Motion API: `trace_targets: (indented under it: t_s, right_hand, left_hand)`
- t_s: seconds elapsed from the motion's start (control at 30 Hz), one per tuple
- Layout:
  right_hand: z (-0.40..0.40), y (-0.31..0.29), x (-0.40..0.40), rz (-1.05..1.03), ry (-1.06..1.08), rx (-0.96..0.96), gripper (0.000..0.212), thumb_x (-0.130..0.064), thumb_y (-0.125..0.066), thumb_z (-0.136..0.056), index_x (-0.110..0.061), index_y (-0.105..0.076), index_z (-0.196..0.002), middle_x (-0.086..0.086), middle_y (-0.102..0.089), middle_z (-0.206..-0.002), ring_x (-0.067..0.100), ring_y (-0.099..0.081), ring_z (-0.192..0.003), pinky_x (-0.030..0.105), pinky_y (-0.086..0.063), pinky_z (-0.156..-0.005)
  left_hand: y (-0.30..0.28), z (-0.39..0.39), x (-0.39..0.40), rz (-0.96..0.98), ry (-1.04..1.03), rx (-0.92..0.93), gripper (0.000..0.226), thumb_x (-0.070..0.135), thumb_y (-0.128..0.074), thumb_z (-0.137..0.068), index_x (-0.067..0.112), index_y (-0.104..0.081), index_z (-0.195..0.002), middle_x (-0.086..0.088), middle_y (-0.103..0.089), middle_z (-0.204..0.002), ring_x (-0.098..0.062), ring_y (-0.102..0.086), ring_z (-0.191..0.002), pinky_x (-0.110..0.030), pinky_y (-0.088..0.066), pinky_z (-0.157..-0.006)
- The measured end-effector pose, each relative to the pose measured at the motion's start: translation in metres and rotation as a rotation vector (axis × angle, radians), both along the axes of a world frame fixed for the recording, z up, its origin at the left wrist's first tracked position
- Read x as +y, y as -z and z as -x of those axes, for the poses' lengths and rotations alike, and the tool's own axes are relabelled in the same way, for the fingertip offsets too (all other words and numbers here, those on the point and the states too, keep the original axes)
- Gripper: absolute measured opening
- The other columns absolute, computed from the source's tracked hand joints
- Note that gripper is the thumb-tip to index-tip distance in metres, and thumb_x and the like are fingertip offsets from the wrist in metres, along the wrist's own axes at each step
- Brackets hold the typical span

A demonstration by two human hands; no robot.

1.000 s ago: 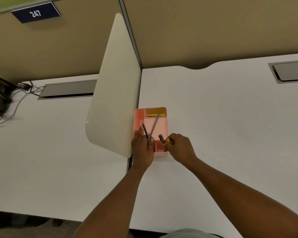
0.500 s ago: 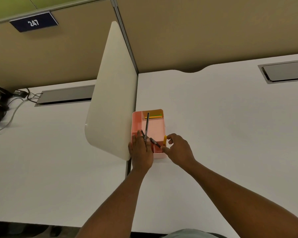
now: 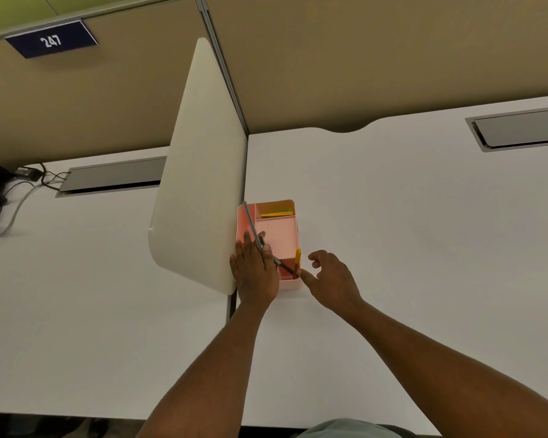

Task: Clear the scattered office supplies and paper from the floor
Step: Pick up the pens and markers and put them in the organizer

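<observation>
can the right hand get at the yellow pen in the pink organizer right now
Probably yes. The right hand is open right beside the yellow pen, which stands at the pink organizer's near right corner, nothing between.

Head view, steeply down (close) over desk (image 3: pixel 393 216)

dark pen (image 3: pixel 283 264) tip behind left hand (image 3: pixel 256 273), cables (image 3: pixel 0 197) cropped left
</observation>
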State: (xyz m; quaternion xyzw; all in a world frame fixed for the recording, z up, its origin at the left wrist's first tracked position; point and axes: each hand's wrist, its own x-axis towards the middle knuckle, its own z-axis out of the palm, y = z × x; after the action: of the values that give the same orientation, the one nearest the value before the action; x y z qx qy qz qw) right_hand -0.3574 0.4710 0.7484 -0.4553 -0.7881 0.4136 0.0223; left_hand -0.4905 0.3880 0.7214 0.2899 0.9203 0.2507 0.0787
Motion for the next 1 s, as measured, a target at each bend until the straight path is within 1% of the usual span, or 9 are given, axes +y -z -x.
trace_targets:
  t_s: [0.17, 0.27, 0.37, 0.5, 0.6, 0.67, 0.8, 0.9, 1.0]
  right_hand:
    - [-0.007, 0.004, 0.004, -0.004, -0.005, -0.008, 0.048, -0.043, -0.061, -0.091, -0.019, -0.049, -0.130, 0.002, -0.058, -0.128, 0.017, -0.061, -0.107, 0.029, -0.048, -0.088]
    - [-0.010, 0.007, 0.006, 0.005, -0.002, 0.002, 0.048, -0.043, -0.059, -0.092, -0.018, -0.048, -0.131, 0.003, -0.058, -0.129, 0.018, -0.061, -0.108, 0.030, -0.048, -0.089]
    - [-0.010, 0.011, 0.005, 0.027, -0.023, 0.020, 0.054, -0.046, -0.058, -0.092, -0.018, -0.045, -0.135, 0.003, -0.056, -0.133, 0.019, -0.060, -0.112, 0.033, -0.049, -0.093]
    - [-0.007, 0.016, -0.002, 0.058, -0.096, 0.022, 0.059, -0.048, -0.052, -0.094, -0.017, -0.038, -0.142, 0.004, -0.052, -0.140, 0.022, -0.058, -0.119, 0.037, -0.049, -0.098]
    - [-0.008, 0.019, -0.008, 0.072, -0.114, 0.041, 0.055, -0.043, -0.048, -0.097, -0.017, -0.037, -0.144, 0.005, -0.050, -0.142, 0.024, -0.056, -0.121, 0.038, -0.046, -0.100]
    - [-0.010, 0.020, -0.012, 0.078, -0.120, 0.043, 0.054, -0.041, -0.047, -0.098, -0.017, -0.035, -0.145, 0.006, -0.050, -0.143, 0.024, -0.055, -0.123, 0.039, -0.045, -0.102]
    - [-0.012, 0.019, -0.017, 0.080, -0.130, 0.027, 0.058, -0.041, -0.045, -0.099, -0.019, -0.027, -0.149, 0.004, -0.042, -0.150, 0.025, -0.050, -0.130, 0.044, -0.043, -0.108]
    - [-0.015, 0.015, -0.019, 0.063, -0.125, 0.015, 0.061, -0.042, -0.046, -0.099, -0.019, -0.024, -0.151, 0.004, -0.038, -0.153, 0.025, -0.046, -0.134, 0.045, -0.041, -0.109]
    - [-0.022, 0.012, -0.022, 0.040, -0.113, 0.000, 0.062, -0.041, -0.047, -0.098, -0.019, -0.024, -0.151, 0.004, -0.037, -0.154, 0.024, -0.045, -0.135, 0.044, -0.039, -0.110]
  left_hand:
    - [0.003, 0.006, 0.001, 0.057, 0.040, 0.059, 0.067, 0.051, -0.010, -0.096, 0.018, -0.028, -0.151, -0.005, -0.027, -0.159, -0.030, -0.017, -0.149, -0.046, -0.007, -0.120]
    - [0.007, 0.005, -0.013, 0.085, 0.035, 0.084, 0.079, 0.063, 0.003, -0.092, 0.020, -0.026, -0.151, -0.006, -0.024, -0.160, -0.030, -0.014, -0.149, -0.043, -0.003, -0.119]
    - [0.013, 0.007, -0.025, 0.083, 0.076, 0.061, 0.072, 0.061, 0.000, -0.093, 0.023, -0.020, -0.152, -0.005, -0.018, -0.161, -0.030, -0.011, -0.150, -0.047, -0.005, -0.120]
    - [0.012, 0.009, -0.033, 0.038, 0.063, -0.002, 0.091, 0.075, 0.007, -0.084, 0.023, -0.020, -0.153, -0.004, -0.018, -0.161, -0.026, -0.009, -0.150, -0.040, -0.002, -0.120]
    - [0.009, 0.009, -0.036, -0.011, 0.055, -0.070, 0.085, 0.073, 0.000, -0.087, 0.024, -0.019, -0.153, -0.003, -0.024, -0.160, -0.026, -0.014, -0.150, -0.044, -0.005, -0.123]
    - [0.006, 0.008, -0.037, -0.043, 0.037, -0.099, 0.081, 0.072, -0.007, -0.089, 0.022, -0.022, -0.151, -0.005, -0.036, -0.154, -0.027, -0.027, -0.145, -0.051, -0.019, -0.120]
    - [0.001, 0.009, -0.039, -0.053, 0.022, -0.129, 0.068, 0.063, -0.028, -0.093, 0.022, -0.027, -0.147, -0.004, -0.046, -0.146, -0.025, -0.045, -0.134, -0.049, -0.039, -0.110]
    - [-0.010, 0.009, -0.037, -0.041, 0.004, -0.150, 0.065, 0.051, -0.041, -0.096, 0.020, -0.020, -0.149, -0.007, -0.040, -0.150, -0.028, -0.044, -0.135, -0.049, -0.042, -0.108]
    - [-0.023, 0.007, -0.036, -0.027, -0.083, -0.262, 0.073, 0.048, -0.043, -0.097, 0.017, -0.008, -0.153, -0.008, -0.026, -0.159, -0.032, -0.035, -0.141, -0.046, -0.037, -0.111]
